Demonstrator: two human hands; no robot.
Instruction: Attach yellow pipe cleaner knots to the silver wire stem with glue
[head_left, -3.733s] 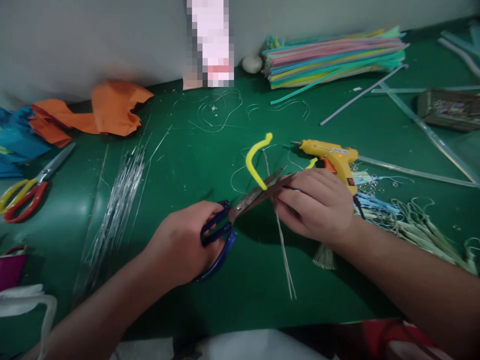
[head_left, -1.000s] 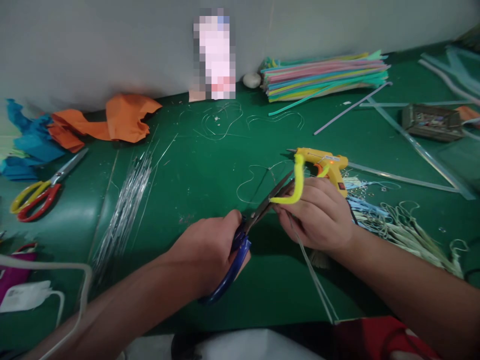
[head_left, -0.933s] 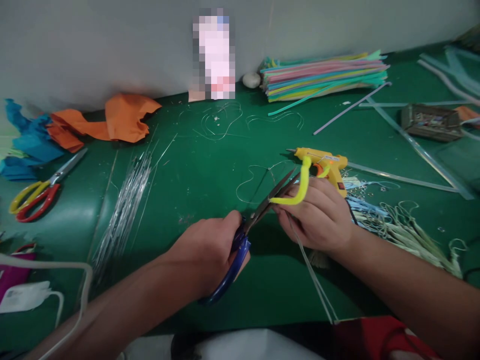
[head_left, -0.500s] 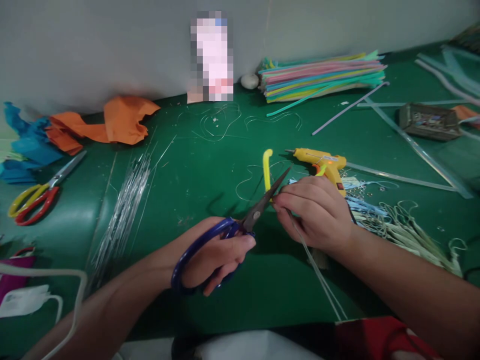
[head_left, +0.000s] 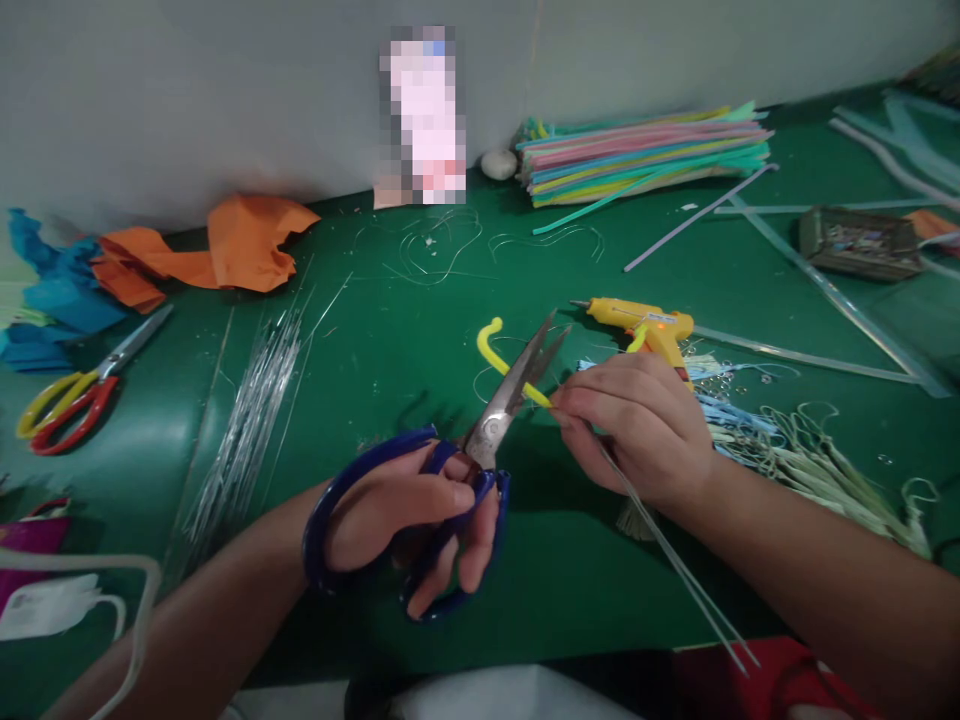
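Note:
My left hand is wrapped round the blue handles of a pair of scissors, whose blades stand slightly apart. A yellow pipe cleaner with a curled tip runs by the blades; I cannot tell whether it lies between them. Its near end goes into the pinched fingers of my right hand. Two thin wires come out below that hand and slant toward the front edge. Just behind the right hand lies a yellow glue gun. The right fingertips are partly hidden.
Bundled wires and red-and-yellow scissors lie at left, near orange crepe paper. Colourful pipe cleaners are stacked at the back. On the right are glue sticks, a small box and tassels.
The scissors have opened a little and shifted left and down with my left hand. The yellow pipe cleaner has tipped over to the left. The wires' lower ends have swung right.

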